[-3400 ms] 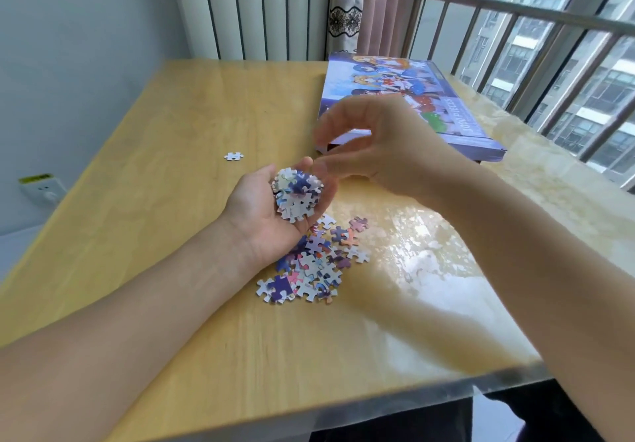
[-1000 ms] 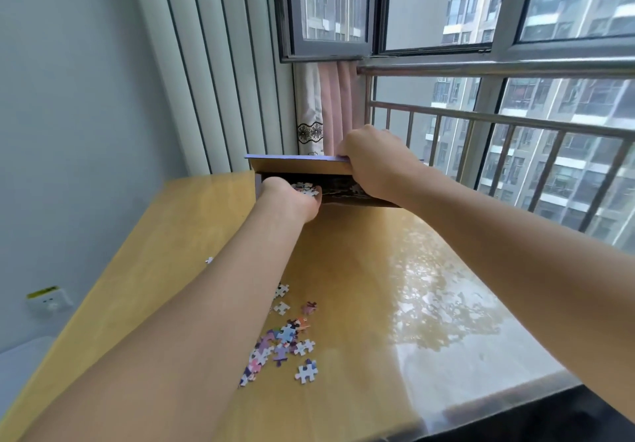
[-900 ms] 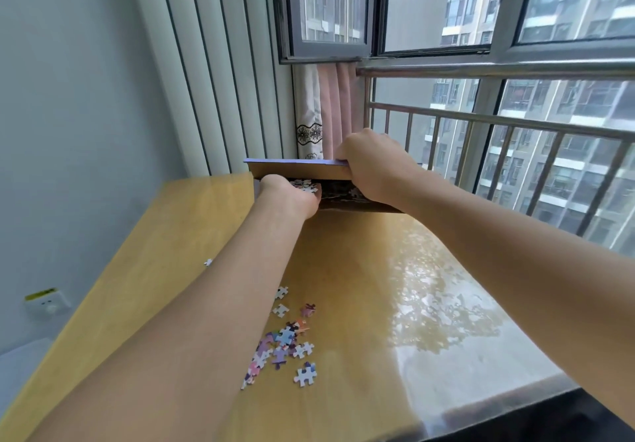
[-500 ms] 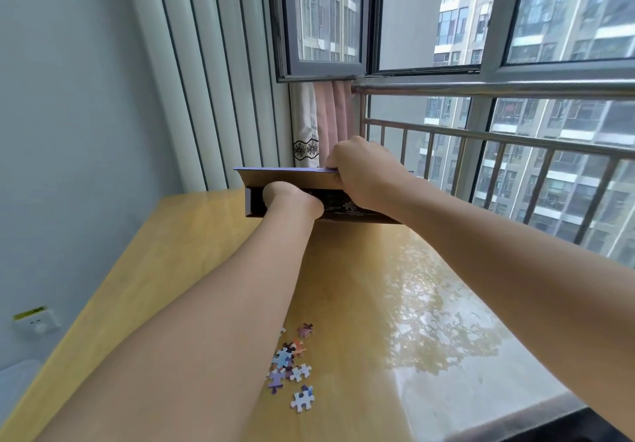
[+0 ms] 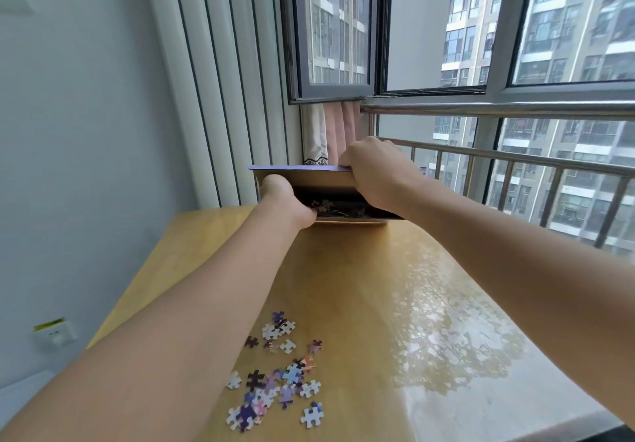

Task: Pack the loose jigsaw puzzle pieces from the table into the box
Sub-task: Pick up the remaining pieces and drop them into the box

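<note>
The puzzle box (image 5: 347,216) sits at the far end of the wooden table (image 5: 360,287). My right hand (image 5: 374,173) grips the front edge of its purple lid (image 5: 302,175) and holds it raised. My left hand (image 5: 281,197) reaches into the gap under the lid; its fingers are hidden inside. Dark pieces (image 5: 330,206) lie in the box bottom. A scatter of loose jigsaw pieces (image 5: 275,383) lies on the near part of the table, beside my left forearm.
A metal railing (image 5: 515,159) and window run along the right side, close behind the box. Pink curtains (image 5: 340,132) hang at the back. A wall socket (image 5: 55,333) sits low on the left wall. The table's glossy right part reflects light.
My left hand has pushed deeper into the box, and the pieces seen in its palm are now out of sight. My right hand has lifted the lid a little higher.
</note>
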